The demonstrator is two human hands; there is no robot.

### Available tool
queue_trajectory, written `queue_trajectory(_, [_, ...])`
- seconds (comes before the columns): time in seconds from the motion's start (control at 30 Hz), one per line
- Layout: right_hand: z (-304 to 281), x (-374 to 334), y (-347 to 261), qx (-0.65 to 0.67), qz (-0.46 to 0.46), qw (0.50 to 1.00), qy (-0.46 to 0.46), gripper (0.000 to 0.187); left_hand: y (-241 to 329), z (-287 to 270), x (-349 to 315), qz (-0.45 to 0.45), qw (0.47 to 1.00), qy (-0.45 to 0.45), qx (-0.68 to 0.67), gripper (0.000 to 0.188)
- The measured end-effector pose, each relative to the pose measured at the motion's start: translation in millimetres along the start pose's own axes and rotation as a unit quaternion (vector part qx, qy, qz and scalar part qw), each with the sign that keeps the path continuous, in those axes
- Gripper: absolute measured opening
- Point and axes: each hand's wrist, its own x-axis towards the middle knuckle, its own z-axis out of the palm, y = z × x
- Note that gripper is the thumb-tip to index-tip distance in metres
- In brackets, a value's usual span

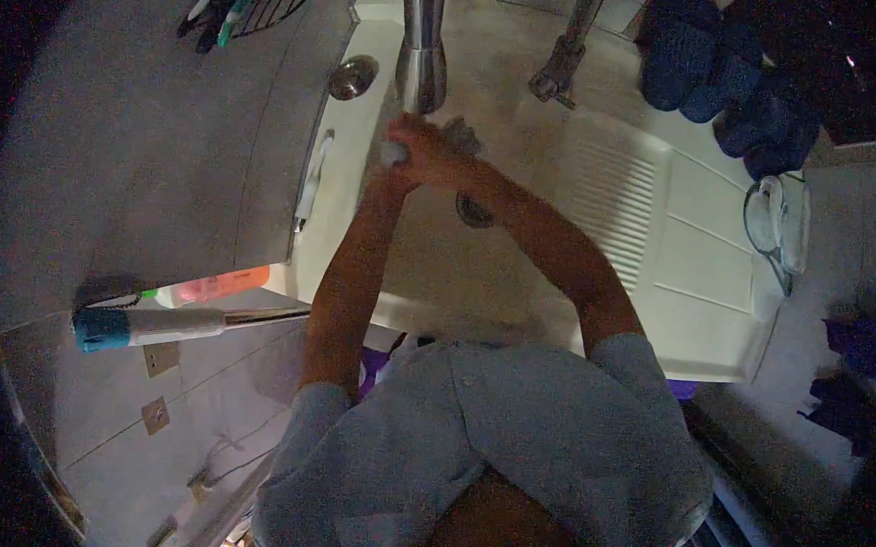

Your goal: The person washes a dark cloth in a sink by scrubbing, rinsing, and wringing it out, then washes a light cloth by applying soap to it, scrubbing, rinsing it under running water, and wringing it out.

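Note:
Over the pale sink basin (516, 267), my two hands are together just below the end of a thick chrome spout (422, 72). My right hand (441, 161) lies across my left hand (395, 177) and covers most of it. A small whitish patch (394, 153) shows at the fingers; whether it is foam, water or an object I cannot make out. Blur and overlap hide how the fingers are bent. Beneath my right wrist is a round metal drain (475, 211). A greyish object (461, 135) shows just beyond my right hand, its kind unclear.
A second metal tap (559, 72) stands at the back. Right of the basin is a ribbed washboard (612, 198), with dark blue cloths (706, 65) beyond. A white-and-teal handled tool (152, 328) juts in at left, below a grey counter (169, 154) with a wire rack (279, 3).

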Motion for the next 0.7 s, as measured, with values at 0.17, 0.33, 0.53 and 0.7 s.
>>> queue_trajectory(0.17, [36, -21, -12, 0.013, -0.128, 0.990, 0.057, 0.039, -2, -18, 28, 0.035, 0.988, -0.112, -0.099, 0.038])
queue_trajectory(0.33, [22, -9, 67, 0.123, 0.063, 0.972, 0.192, 0.038, -15, 0, 27, -0.012, 0.990, -0.019, -0.138, 0.034])
queue_trajectory(0.53, [42, -9, 65, 0.430, 0.170, 0.863, 0.204, 0.036, -6, 14, 26, 0.109, 0.965, -0.204, -0.126, 0.048])
queue_trajectory(0.7, [56, -11, 24, 0.164, 0.112, 0.920, 0.338, 0.026, -3, 3, 12, 0.101, 0.965, -0.208, -0.124, 0.055])
